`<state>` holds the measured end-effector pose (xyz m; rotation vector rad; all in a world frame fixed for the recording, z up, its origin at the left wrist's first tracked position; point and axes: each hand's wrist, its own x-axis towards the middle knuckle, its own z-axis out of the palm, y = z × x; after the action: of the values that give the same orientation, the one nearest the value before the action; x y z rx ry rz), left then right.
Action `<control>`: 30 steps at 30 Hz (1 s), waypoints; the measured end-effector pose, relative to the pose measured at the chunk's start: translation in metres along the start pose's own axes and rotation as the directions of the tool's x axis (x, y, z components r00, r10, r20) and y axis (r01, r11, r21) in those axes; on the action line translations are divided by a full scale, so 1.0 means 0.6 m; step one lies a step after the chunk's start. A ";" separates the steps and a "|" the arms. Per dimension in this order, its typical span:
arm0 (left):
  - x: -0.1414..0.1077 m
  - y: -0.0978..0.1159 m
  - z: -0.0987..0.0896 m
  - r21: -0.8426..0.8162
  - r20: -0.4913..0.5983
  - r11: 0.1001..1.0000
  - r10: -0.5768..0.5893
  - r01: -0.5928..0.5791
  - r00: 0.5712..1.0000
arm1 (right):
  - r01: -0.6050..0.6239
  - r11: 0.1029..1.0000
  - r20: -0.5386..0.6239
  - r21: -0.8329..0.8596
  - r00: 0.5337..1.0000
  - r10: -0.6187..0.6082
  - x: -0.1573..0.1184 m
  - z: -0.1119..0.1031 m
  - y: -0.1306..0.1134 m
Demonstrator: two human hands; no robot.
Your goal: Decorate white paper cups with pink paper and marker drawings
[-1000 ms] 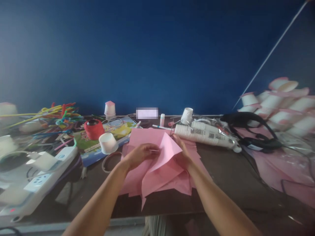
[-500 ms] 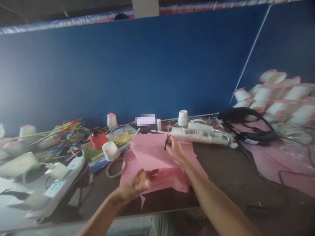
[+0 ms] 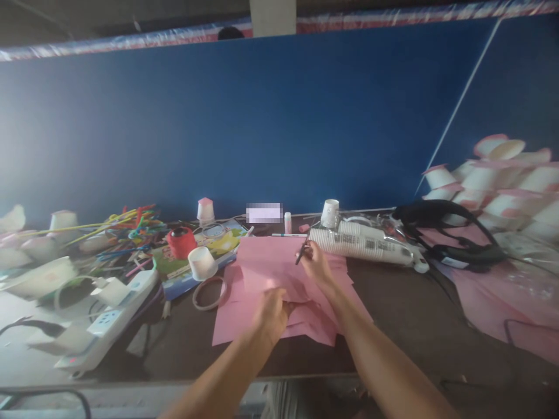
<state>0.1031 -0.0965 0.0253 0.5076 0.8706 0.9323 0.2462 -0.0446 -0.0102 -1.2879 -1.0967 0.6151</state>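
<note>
Sheets of pink paper (image 3: 266, 262) lie in a loose, overlapping stack in the middle of the table. My left hand (image 3: 271, 314) grips the near edge of the upper sheet, with some fingers hidden under it. Dark-handled scissors (image 3: 300, 254) are held in my right hand (image 3: 317, 265), above the right part of the paper. Their blades are hard to make out. Just beyond the paper lie a thin white and blue pen (image 3: 288, 235) and an upright glue stick (image 3: 287, 223).
Wrapped stacked paper cups (image 3: 362, 243) and a black headband-like device (image 3: 463, 256) sit to the right, before piled cups (image 3: 493, 180). Leftward are a tape roll (image 3: 210, 307), a white cup (image 3: 202, 263), red string (image 3: 181, 242), a power strip (image 3: 105, 326) and coloured pipe cleaners (image 3: 135, 227).
My left hand has moved right and forward, from open beside the paper to closed on its edge. The small pink scrap at the near edge no longer shows. The scissors are turned slightly.
</note>
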 end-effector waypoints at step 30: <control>0.125 0.157 -0.108 -0.353 0.168 0.934 0.124 -0.057 0.978 | -0.240 0.775 0.447 0.585 0.892 -0.061 -0.031 -0.056 -0.064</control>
<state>0.0277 0.0178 0.0236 0.3253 0.4989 1.0779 0.2608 -0.0842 0.0234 -0.6145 -1.0551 1.2824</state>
